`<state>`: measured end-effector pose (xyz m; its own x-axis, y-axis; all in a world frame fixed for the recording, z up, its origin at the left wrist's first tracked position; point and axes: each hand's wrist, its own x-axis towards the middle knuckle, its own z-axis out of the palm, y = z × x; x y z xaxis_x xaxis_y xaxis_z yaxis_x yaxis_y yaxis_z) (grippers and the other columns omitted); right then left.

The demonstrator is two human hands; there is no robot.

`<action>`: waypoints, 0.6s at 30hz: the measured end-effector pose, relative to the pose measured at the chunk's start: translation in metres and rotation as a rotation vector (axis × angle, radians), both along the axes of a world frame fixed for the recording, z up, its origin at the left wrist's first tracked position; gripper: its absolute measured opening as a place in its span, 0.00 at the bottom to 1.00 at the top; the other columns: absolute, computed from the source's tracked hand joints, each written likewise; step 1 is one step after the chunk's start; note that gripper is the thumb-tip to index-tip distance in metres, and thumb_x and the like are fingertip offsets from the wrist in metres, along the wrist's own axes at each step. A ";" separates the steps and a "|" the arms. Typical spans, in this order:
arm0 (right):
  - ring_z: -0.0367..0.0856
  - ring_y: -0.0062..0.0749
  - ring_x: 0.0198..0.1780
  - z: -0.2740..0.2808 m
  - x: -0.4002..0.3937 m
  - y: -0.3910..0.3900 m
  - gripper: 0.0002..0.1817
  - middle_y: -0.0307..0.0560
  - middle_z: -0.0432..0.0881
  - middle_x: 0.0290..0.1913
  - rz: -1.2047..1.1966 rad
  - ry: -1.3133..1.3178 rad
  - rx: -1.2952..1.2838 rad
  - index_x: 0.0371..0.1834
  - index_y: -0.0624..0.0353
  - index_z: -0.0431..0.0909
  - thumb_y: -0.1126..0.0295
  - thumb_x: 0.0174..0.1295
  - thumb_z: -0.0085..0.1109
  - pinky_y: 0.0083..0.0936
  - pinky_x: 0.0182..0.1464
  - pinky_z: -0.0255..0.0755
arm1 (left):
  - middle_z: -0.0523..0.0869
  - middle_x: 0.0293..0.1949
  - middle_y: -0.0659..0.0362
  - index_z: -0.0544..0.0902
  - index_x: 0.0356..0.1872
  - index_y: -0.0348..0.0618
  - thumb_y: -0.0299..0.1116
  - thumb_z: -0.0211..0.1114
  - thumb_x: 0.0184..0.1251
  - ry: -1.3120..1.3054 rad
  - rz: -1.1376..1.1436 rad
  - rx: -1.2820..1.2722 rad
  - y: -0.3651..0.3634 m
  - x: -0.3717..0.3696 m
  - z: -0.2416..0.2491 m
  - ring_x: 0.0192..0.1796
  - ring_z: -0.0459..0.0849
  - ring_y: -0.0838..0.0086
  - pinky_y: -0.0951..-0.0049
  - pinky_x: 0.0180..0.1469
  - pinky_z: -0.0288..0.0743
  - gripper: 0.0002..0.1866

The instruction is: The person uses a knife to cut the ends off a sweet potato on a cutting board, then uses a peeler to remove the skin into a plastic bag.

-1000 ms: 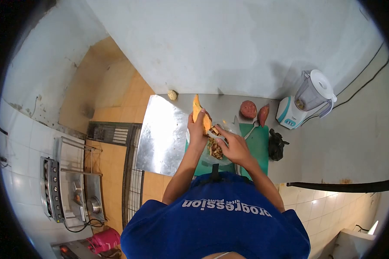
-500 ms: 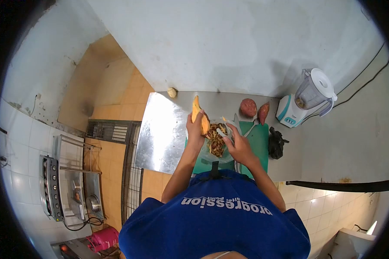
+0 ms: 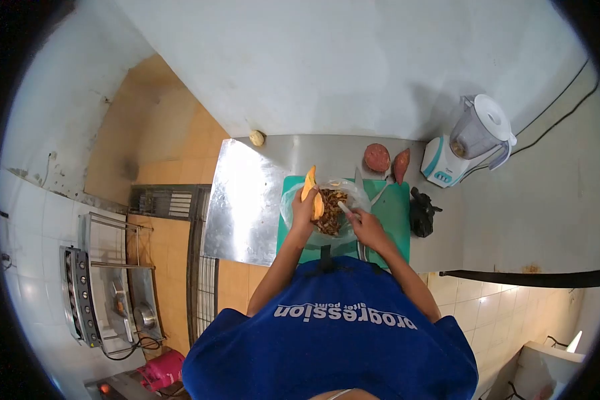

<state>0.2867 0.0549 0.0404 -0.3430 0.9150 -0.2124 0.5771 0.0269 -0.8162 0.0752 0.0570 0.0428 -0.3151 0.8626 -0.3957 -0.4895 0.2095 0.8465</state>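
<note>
My left hand is wrapped round a peeled orange sweet potato, which points up and away from me. My right hand is closed on a small white tool that looks like a peeler, held apart from the sweet potato. Between and below the hands lies a clear plastic bag spread open, with brown and yellow peelings in it. The bag rests on a green cutting board. A knife blade shows beyond the bag, and a metal utensil lies beside it.
Two unpeeled sweet potatoes, one round and one narrow, lie behind the board. A black plastic bag and a blender stand to the right. A small pale round item sits at the steel table's back left.
My right hand with the white tool has drawn back towards me, away from the sweet potato's side. The view has shifted slightly, and more of the board and bag shows.
</note>
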 end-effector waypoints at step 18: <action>0.80 0.23 0.35 0.044 0.015 0.006 0.30 0.43 0.82 0.40 0.112 0.437 -0.351 0.77 0.57 0.65 0.50 0.81 0.43 0.24 0.35 0.77 | 0.83 0.39 0.61 0.77 0.51 0.43 0.40 0.64 0.76 -0.101 0.051 0.043 -0.005 0.007 0.015 0.38 0.84 0.75 0.72 0.40 0.80 0.13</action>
<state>0.3014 0.0609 0.0842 -0.5583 0.7680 -0.3137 0.1935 -0.2472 -0.9495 0.0820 0.0518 0.0575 -0.3192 0.8635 -0.3905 -0.5818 0.1466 0.8000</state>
